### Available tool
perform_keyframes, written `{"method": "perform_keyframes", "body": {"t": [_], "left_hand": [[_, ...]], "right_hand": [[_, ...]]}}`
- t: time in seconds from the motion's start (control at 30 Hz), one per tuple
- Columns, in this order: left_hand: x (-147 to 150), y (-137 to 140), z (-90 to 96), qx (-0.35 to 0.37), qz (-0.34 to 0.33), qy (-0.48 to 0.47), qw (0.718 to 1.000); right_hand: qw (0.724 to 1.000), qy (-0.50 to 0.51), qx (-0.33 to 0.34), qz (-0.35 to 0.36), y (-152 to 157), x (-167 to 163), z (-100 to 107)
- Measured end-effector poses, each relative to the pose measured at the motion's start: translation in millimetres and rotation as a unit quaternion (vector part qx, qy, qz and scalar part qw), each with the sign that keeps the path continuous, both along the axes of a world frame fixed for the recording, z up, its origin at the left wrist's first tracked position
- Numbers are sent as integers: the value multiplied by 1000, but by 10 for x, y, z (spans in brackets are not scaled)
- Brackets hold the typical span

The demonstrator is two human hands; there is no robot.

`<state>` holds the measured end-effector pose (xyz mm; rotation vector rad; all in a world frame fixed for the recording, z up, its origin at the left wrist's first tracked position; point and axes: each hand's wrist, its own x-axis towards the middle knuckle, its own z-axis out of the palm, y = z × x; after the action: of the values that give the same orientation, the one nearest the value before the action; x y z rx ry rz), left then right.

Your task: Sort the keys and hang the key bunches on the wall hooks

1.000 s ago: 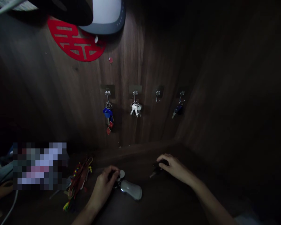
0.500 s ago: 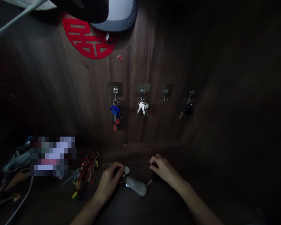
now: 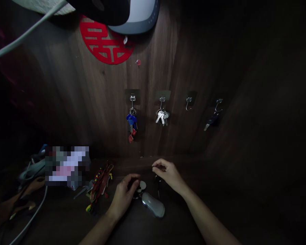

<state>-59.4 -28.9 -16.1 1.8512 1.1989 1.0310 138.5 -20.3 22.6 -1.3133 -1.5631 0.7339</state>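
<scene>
My right hand [image 3: 168,173] is raised over the dark wooden surface, thumb and forefinger pinched. A dark-headed key [image 3: 158,180] hangs from them, its blade pointing down; the exact grip point is too dark to see. My left hand [image 3: 124,194] rests beside a grey, rounded key fob [image 3: 154,205] that lies on the surface. Its fingers are curved, with thumb and forefinger a little apart. A round pale tag [image 3: 142,185] lies by its fingertips, next to the fob. Whether the left fingers touch the small parts under them is hidden.
Wall hooks hold blue keys [image 3: 131,119], silver keys [image 3: 162,116] and a dark key [image 3: 211,120]; one bare hook [image 3: 188,103] hangs between. Left of my hands lie a beaded bundle [image 3: 100,182], a blurred-out item [image 3: 67,166] and a white cable [image 3: 38,212]. Caps [image 3: 140,17] hang above.
My right hand has moved left and slightly up with the key, which now hangs more upright. My left hand's thumb and forefinger have parted a little. The whole view has shifted slightly.
</scene>
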Motion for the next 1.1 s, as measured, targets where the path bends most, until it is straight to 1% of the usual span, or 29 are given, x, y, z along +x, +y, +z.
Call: {"method": "perform_keyframes", "body": {"t": [0.07, 0.13, 0.2, 0.27, 0.37, 0.47, 0.63, 0.77, 0.9, 1.1], "left_hand": [[-10, -14, 16, -2, -2, -20, 1000], [-21, -42, 43, -9, -23, -40, 999], [-28, -74, 75, -28, -49, -59, 997], [-23, -99, 95, -53, -65, -77, 993], [11, -111, 88, -80, -81, -124, 986], [58, -99, 57, -100, -114, -173, 973], [83, -81, 65, -150, -117, -228, 955], [80, -81, 107, -203, -109, -284, 931], [86, -80, 110, -242, -114, -326, 907], [102, -67, 98, -250, -162, -360, 884]], "right_hand": [[998, 64, 0, 28, 7, -121, 55], [992, 120, -3, 42, -1, -241, 89], [984, 169, -8, 46, -9, -340, 87], [978, 204, -7, 40, -5, -411, 41], [973, 229, 3, 10, 20, -466, -83], [969, 246, -11, -7, 38, -480, -196], [955, 294, -21, -17, 22, -458, -250], [940, 338, -39, -5, 10, -448, -261], [921, 384, -65, 21, 0, -461, -278], [904, 412, -100, 50, -26, -482, -274]]}}
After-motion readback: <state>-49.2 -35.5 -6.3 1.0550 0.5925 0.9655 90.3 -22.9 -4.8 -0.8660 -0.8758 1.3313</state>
